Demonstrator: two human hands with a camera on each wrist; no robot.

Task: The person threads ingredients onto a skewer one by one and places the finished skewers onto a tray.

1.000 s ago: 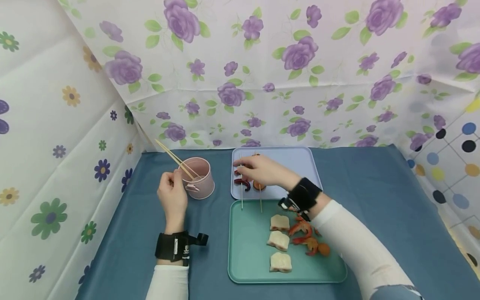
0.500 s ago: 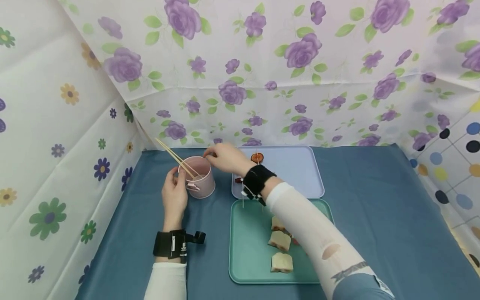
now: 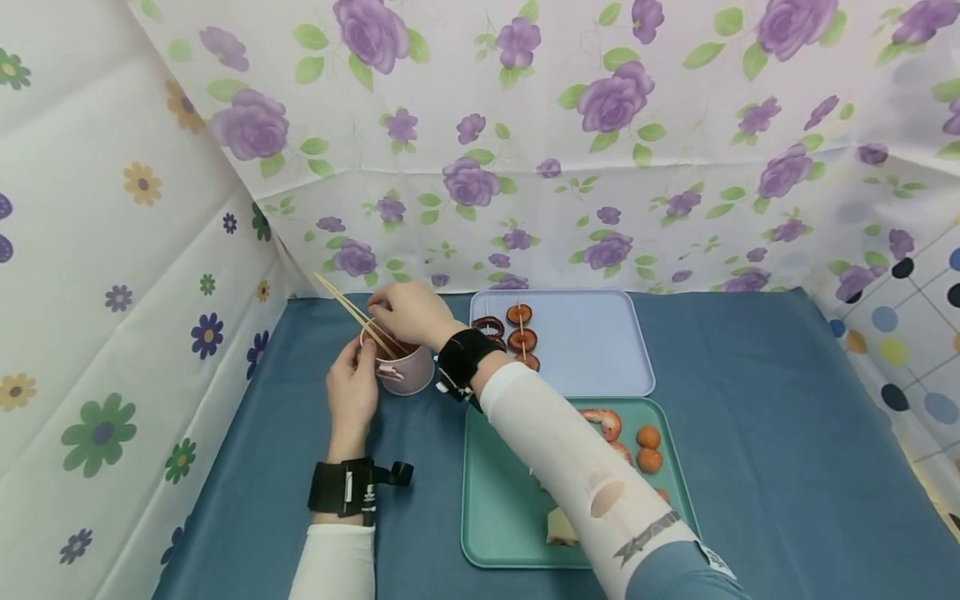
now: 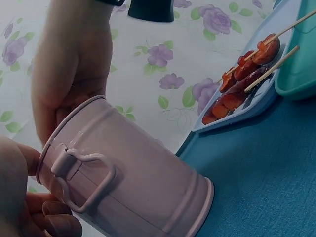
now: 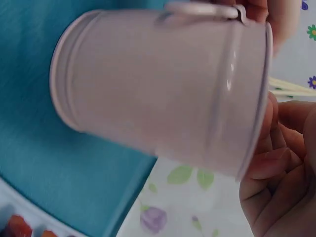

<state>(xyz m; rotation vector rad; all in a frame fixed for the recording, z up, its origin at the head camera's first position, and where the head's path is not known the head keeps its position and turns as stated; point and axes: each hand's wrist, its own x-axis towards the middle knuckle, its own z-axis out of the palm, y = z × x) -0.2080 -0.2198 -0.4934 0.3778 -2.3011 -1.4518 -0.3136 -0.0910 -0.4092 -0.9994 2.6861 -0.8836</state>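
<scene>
A pale pink metal bucket with a small side handle stands on the cloth, thin bamboo skewers leaning out over its left rim. My left hand grips the bucket's left rim, its fingers beside the handle in the left wrist view. Reaching across from the right, my right hand is over the bucket's mouth with curled fingers right at the rim. The skewers pass close beside these fingers in the right wrist view; I cannot tell whether one is pinched.
A lavender tray behind holds skewered brown round slices and dark red curled pieces. In front, a green tray carries shrimp, orange balls and a whitish block, partly under my right arm. Floral cloth walls surround the table.
My right hand has moved left from above the lavender tray to the bucket's mouth, uncovering the skewered food. My left hand has shifted slightly right at the bucket's rim.
</scene>
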